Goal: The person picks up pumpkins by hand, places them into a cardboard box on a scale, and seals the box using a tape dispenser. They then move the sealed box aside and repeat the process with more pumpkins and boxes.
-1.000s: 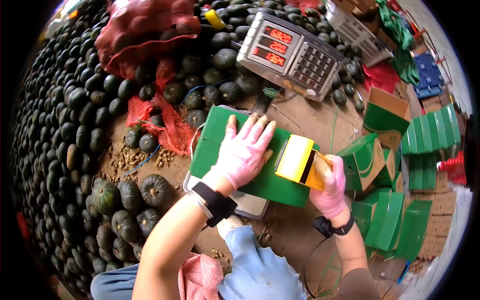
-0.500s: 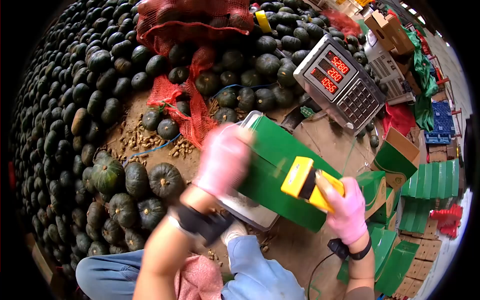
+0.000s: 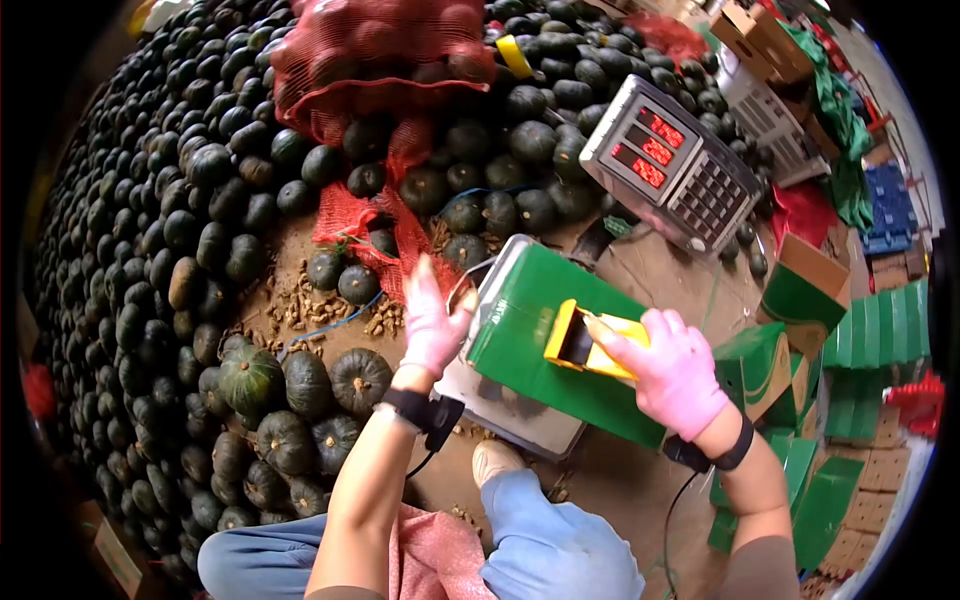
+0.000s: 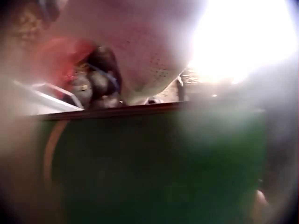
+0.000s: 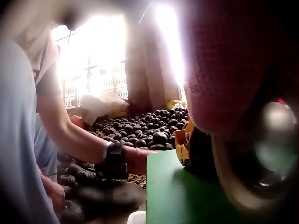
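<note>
A closed green cardboard box (image 3: 510, 335) lies on the metal platform (image 3: 535, 425) of a weighing scale. My right hand (image 3: 685, 375), in a pink glove, grips a yellow tape dispenser (image 3: 610, 365) over the middle of the box top. In the right wrist view, the dispenser (image 5: 183, 145) is close against the green top, with a tape roll (image 5: 226, 172) beside the glove. At the box's left end is my gloved left hand (image 3: 432, 325), its fingers straight and pointing away from me. The left wrist view shows the glove (image 4: 145, 51) over the box's green side (image 4: 140, 163).
The scale's display (image 3: 665, 165) with red digits stands behind the box. Dark green pumpkins (image 3: 290, 445) are heaped along the left and back, with a red mesh sack (image 3: 385, 50) among them. Green cartons (image 3: 760, 365) and folded cardboard (image 3: 875, 325) lie to the right.
My left hand has come off the box top and moved to its left end. My right hand has moved the tape dispenser from the right part of the top toward the middle.
</note>
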### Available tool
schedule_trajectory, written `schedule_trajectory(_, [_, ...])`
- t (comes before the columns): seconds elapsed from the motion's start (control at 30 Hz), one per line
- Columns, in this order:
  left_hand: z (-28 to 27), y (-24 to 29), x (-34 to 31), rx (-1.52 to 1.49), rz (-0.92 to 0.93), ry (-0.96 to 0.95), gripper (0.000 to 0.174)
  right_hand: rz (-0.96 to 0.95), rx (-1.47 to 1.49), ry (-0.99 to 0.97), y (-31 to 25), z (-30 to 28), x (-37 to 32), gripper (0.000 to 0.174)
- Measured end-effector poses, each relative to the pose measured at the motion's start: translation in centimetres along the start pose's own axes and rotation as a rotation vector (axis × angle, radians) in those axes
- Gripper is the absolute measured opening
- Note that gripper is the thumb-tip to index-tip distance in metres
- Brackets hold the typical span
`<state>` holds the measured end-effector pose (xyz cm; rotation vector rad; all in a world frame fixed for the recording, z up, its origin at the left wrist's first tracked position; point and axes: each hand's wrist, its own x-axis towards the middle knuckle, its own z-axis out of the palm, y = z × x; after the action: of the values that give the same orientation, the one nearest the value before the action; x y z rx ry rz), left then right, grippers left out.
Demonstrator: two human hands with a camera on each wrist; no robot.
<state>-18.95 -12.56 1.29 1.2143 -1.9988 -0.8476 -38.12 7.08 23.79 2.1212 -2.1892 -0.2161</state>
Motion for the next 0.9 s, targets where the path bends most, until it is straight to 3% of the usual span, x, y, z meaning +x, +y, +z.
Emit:
schedule_trajectory(0.07, [-5.2,6.3,0.1,0.191,0.427,0.02,0.097,-0.049,0.013,0.001,-0.2,0.1,0.5,0.057])
schedule_trajectory(0.1, [-8.0,11.4,-0.5,-0.068,0.511,-0.31,0.095,-0.046,0.015,0.02,-0.5,0.2,0.6,0.052])
schedule_trajectory(0.13, [-6.6,11.6,-2.2,-0.052,0.602,-0.465,0.103,-0.036,0.021,0.031,-0.6,0.3,0.7,0.047])
schedule_trajectory(0.2, [-5.2,11.6,-3.9,0.438,0.709,-0.485,0.108,0.015,-0.023,-0.111,-0.6,-0.2,0.1,0.037])
schedule_trajectory(0.27, [-5.0,11.3,-3.9,0.476,0.727,-0.473,0.102,0.063,-0.015,-0.159,1.9,-1.0,-4.0,0.034])
schedule_trajectory(0.3, [-4.7,11.1,-3.7,0.454,0.709,-0.449,0.096,0.029,-0.054,-0.175,4.4,-1.4,-7.5,0.039])
schedule_trajectory(0.33, [-4.4,10.8,-3.6,0.436,0.686,-0.421,0.091,0.016,-0.084,-0.162,6.5,-1.0,-10.9,0.063])
schedule_trajectory(0.4, [-3.8,9.6,-3.6,0.04,0.367,-0.351,0.076,0.077,-0.011,-0.152,8.6,1.6,-15.3,0.067])
schedule_trajectory(0.43, [-4.9,10.6,-3.0,-0.301,0.038,-0.525,0.063,0.057,0.072,-0.018,9.7,3.8,-16.4,0.062])
schedule_trajectory(0.47, [-5.1,9.6,-2.6,-0.511,-0.014,-0.588,0.056,0.037,0.154,0.124,10.7,6.6,-17.2,0.057])
schedule_trajectory(0.53, [-5.6,8.2,-2.6,-0.36,0.01,-0.586,0.054,0.041,0.273,0.292,11.3,12.3,-19.2,0.066])
schedule_trajectory(0.6, [-5.6,8.0,-2.9,-0.366,-0.064,-0.612,0.054,0.196,0.529,0.372,10.1,14.5,-19.7,0.079])
schedule_trajectory(0.67, [-6.1,7.9,-3.0,-0.273,-0.101,-0.613,0.055,0.192,0.486,0.377,10.1,14.7,-20.1,0.087])
schedule_trajectory(0.73, [-6.1,7.9,-2.8,-0.29,-0.172,-0.649,0.056,0.172,0.472,0.32,10.5,13.6,-20.1,0.083])
schedule_trajectory(0.77, [-6.1,7.8,-2.7,-0.288,-0.177,-0.651,0.056,0.097,0.26,0.25,10.7,11.8,-19.8,0.077])
schedule_trajectory(0.9, [-5.9,6.9,-3.4,-0.282,-0.207,-0.601,0.06,0.146,0.273,0.0,10.0,2.3,-16.6,0.067])
